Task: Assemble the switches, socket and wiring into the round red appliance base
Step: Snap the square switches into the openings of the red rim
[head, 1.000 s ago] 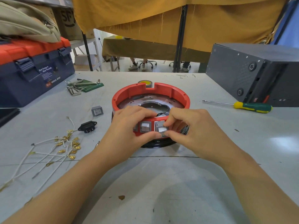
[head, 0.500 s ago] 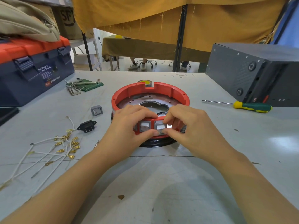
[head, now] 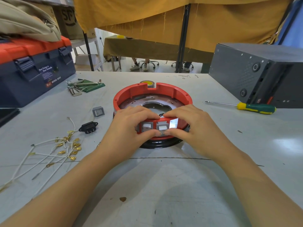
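At the far left of the worktop [head: 164, 185] a blue and orange toolbox [head: 32, 69] is being left standing, with a set of hex keys [head: 78, 87] lying just to its right. Nearer, a bundle of white wires [head: 49, 153] with brass terminals is lying loose; these are judged soft and light, best taken by the terminals rather than the insulation. Just right of them a black socket [head: 88, 127] and a spare grey switch [head: 98, 111] are waiting, both small, rigid and light by the look of them, to be pinched by their side walls. In the middle the round red appliance base [head: 152, 95] is sitting on a black ring, and it is being steadied at its near wall, where two fitted switches [head: 155, 126] are showing. The left hand [head: 129, 126] is being held with its grip closed over that wall, fingers on the rim and thumb under the left switch. The right hand [head: 196, 126] is doing likewise, its grip narrow, with fingers on the rim and thumb pressing by the lower edge of the right switch. The plastic wall is judged stiff yet liable to crack, so pressure is best being applied squarely on the switch frame. Far right, a screwdriver [head: 255, 108] is lying beside a grey metal box [head: 262, 71].
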`<state>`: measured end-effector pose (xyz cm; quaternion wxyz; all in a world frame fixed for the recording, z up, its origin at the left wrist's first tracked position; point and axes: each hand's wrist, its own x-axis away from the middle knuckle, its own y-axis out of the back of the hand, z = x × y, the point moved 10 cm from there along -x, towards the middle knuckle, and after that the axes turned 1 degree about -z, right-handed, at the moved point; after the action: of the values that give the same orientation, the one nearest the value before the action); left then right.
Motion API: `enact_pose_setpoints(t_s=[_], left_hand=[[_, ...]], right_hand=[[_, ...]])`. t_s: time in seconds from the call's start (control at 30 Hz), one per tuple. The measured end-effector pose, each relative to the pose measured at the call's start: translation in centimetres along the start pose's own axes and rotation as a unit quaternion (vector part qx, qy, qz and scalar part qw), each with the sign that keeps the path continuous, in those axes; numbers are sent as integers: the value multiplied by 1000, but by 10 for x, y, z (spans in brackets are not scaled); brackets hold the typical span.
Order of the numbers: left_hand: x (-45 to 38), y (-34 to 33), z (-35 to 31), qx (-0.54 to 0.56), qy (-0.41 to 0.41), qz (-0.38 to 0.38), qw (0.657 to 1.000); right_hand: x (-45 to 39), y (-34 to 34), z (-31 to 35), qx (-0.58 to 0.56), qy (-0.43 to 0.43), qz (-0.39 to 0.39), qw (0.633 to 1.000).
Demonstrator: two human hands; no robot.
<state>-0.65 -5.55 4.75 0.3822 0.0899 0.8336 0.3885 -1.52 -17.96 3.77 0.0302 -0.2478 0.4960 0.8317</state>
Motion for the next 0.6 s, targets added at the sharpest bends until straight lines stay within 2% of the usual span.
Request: enact_pose_setpoints(t_s=[0.3,0.6], left_hand=[[0,5,2,6,20,-29,999],[-1,3,5,-5,32,-24,999]], right_hand=[[-1,4,2,-14,-5,-23,1000],[-3,5,1,-19,-5,-35,999]])
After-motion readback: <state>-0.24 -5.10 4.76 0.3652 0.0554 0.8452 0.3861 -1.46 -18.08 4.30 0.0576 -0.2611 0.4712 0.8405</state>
